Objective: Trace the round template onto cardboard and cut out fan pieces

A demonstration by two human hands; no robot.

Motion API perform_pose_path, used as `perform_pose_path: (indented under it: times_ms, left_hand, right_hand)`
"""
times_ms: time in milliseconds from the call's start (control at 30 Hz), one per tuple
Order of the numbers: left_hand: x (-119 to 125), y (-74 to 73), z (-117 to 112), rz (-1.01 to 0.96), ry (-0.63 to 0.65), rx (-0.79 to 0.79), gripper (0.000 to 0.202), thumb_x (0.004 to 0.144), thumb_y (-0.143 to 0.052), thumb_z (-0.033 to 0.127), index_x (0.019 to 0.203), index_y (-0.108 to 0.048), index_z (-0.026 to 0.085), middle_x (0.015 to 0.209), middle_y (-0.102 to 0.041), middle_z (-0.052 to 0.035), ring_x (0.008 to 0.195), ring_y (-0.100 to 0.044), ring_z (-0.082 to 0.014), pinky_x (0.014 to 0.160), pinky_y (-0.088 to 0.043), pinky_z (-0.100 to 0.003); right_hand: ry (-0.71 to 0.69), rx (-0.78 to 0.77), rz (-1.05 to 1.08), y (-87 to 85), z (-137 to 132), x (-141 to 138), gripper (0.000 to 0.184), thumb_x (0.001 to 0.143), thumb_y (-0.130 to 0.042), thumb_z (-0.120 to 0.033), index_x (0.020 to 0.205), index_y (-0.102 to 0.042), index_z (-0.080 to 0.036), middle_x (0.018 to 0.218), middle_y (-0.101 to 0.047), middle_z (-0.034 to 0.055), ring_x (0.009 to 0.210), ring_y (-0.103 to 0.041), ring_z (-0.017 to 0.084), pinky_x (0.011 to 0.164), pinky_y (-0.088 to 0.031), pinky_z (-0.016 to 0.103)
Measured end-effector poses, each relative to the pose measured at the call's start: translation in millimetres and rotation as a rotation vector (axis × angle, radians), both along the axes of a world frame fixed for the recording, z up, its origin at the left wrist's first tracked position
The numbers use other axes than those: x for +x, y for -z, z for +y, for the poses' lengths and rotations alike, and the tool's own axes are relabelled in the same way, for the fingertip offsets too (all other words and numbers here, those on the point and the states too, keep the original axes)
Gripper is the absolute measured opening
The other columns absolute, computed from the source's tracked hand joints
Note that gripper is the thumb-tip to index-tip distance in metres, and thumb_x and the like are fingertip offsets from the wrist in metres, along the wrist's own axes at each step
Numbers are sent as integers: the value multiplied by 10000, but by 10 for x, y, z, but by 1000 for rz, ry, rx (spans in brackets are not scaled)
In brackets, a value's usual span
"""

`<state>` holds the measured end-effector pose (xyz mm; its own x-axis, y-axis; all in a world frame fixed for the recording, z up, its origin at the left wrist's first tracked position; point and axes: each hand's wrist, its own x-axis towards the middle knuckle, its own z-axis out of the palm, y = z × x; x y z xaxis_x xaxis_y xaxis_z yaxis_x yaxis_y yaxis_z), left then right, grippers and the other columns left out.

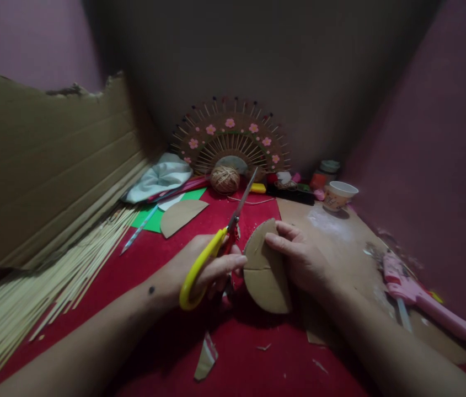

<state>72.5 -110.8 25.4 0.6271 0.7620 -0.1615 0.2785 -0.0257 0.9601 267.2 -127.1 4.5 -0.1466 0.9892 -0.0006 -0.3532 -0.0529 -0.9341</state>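
Observation:
My left hand is closed around the yellow-handled scissors, whose blades point up and away from me. In my right hand a half-round piece of cardboard is pinched by its upper right edge, with a crease line across its middle. The fingertips of my left hand are close to the cardboard's left edge; whether they touch it I cannot tell. A cardboard scrap lies on the red cloth below my hands. Farther off, another cut cardboard piece rests by a green sheet.
Thin sticks lie along the left, beside a tall cardboard panel. A decorated stick fan stands at the back behind a twine ball. At right are a paper cup and a pink glue gun.

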Motion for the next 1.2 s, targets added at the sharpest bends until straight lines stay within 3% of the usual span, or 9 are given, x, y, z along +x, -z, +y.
perform_pose_path:
  times_ms: [300,567,833,1033,1200]
  left_hand:
    - [-10,95,26,-4,-18,16,275,801,-538,445,762,-529,173,495,-508,38,389,-469,-84,363,-351,-196]
    - [18,64,14,0,-8,7,247,795,-544,407,703,-509,180,448,-486,48,364,-457,-86,349,-342,-195]
    - [8,196,80,-69,-24,-81,336,845,-469,402,606,-505,169,416,-477,43,317,-444,-74,323,-330,-184]
    - [12,200,82,-70,-57,-117,364,793,-535,502,642,-501,172,421,-502,41,309,-450,-85,307,-331,-191]
    - [32,122,40,-55,-50,-157,252,699,-667,358,666,-509,164,433,-512,55,326,-443,-69,323,-319,-179]
  right_hand:
    - [-98,-66,2,90,-35,-82,184,730,-665,-320,848,-619,-187,733,-669,18,621,-611,141,632,-484,298]
    - [-79,-93,-57,74,-102,-145,248,664,-718,-285,864,-605,-191,763,-655,23,633,-601,159,658,-476,335]
    - [1,-102,-43,79,-83,-133,214,641,-686,-217,824,-577,-190,748,-645,26,626,-592,158,649,-466,330]
    - [46,-61,-29,68,-89,-141,207,646,-669,-199,822,-560,-193,754,-647,20,627,-585,144,635,-459,304]
    - [-6,-50,-7,70,-102,-160,214,661,-644,-194,856,-555,-193,796,-655,27,632,-595,147,638,-473,313]
